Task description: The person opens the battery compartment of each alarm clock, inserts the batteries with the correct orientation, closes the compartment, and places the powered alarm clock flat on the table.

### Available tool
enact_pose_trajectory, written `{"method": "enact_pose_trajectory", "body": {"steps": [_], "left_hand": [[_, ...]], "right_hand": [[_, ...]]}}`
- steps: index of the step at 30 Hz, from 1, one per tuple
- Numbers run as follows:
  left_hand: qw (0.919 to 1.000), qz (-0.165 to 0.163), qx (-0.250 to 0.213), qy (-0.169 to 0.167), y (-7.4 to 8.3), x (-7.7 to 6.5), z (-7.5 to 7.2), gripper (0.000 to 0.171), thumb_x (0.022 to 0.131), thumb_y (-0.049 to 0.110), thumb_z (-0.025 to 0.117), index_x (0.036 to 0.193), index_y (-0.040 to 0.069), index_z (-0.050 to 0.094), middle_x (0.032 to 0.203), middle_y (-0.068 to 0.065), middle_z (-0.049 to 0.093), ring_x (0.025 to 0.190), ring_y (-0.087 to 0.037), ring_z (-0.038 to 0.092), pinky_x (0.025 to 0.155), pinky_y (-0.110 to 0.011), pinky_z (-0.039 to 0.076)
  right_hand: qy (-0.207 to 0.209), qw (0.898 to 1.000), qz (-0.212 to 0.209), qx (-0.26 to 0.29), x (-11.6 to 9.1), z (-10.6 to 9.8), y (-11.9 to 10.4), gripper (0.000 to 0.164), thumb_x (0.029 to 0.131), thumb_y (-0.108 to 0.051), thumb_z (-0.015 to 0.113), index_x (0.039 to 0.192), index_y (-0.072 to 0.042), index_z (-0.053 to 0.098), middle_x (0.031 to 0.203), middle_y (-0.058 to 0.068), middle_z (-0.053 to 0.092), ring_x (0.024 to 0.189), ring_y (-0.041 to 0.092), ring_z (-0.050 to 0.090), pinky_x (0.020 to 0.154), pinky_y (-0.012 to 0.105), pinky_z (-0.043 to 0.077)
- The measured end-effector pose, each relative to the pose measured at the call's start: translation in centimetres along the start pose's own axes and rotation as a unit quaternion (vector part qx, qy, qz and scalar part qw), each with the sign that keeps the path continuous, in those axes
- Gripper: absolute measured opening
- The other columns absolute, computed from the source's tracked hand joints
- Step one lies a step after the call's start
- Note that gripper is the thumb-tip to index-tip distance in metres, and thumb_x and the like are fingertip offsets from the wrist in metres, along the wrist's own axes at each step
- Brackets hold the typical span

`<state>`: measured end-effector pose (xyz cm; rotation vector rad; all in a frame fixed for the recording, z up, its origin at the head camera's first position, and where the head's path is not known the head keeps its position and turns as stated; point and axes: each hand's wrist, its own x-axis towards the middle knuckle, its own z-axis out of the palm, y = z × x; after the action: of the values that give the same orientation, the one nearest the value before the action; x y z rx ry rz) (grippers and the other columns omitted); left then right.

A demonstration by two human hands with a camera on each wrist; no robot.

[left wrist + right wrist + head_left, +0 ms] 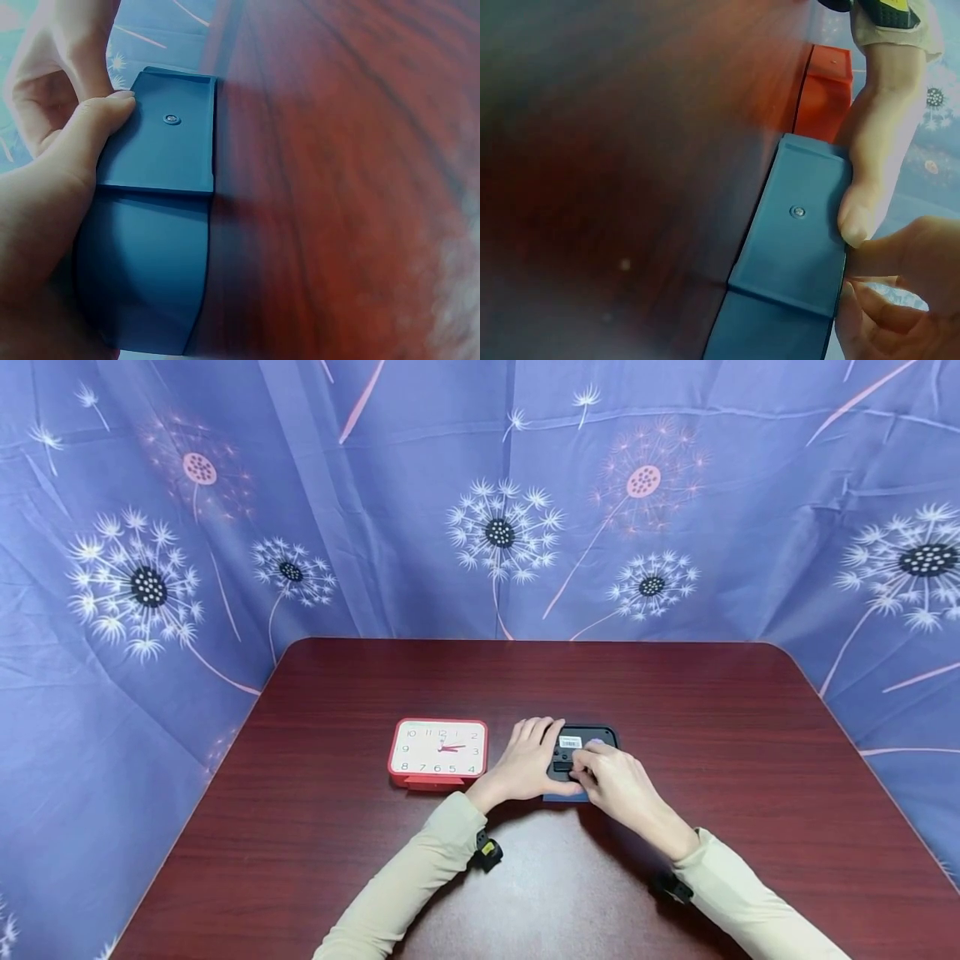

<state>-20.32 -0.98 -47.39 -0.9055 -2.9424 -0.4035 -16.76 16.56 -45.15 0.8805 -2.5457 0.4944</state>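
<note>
A blue alarm clock (564, 797) lies face down, its black back (602, 735) turned up with a white label on it. My left hand (525, 764) grips its left side, thumb along the near edge and fingers reaching over the back. With bent fingers, my right hand (618, 781) pinches at the middle of the back beside a dark recess; what lies between those fingertips is hidden. Both wrist views show the clock's blue base (161, 154) with a small screw in it. In the right wrist view, the left thumb (855, 223) presses the base's edge.
Left of my left hand, a red alarm clock (438, 748) lies on its back, its white dial facing up. Both clocks are on a dark red wooden table (337, 860). A blue curtain with a dandelion print (420, 527) hangs behind the table and along its sides.
</note>
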Motion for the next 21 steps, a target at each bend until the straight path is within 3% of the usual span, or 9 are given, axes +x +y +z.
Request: {"method": "enact_pose_trajectory", "body": {"steps": [8, 21], "left_hand": [[0.9999, 0.000, 0.008, -0.009, -0.01, -0.03, -0.01, 0.105, 0.075, 0.066, 0.068, 0.151, 0.005, 0.027, 0.147, -0.012, 0.039, 0.138, -0.027, 0.033, 0.117, -0.043, 0.023], [1.0000, 0.000, 0.008, 0.000, 0.16, -0.20, -0.21, 0.104, 0.074, 0.066, 0.068, 0.150, 0.005, 0.029, 0.146, -0.012, 0.040, 0.137, -0.026, 0.035, 0.116, -0.043, 0.025]], "right_hand": [[0.002, 1.000, -0.027, 0.004, -0.13, 0.12, -0.11, 0.034, 0.071, 0.004, 0.075, 0.064, -0.014, 0.047, 0.066, -0.004, 0.043, 0.053, 0.004, 0.037, 0.047, 0.018, 0.033], [-0.024, 1.000, -0.013, 0.000, -0.03, -0.09, -0.29, 0.033, 0.071, 0.005, 0.077, 0.066, -0.014, 0.050, 0.071, -0.004, 0.048, 0.055, 0.006, 0.044, 0.047, 0.021, 0.037]]}}
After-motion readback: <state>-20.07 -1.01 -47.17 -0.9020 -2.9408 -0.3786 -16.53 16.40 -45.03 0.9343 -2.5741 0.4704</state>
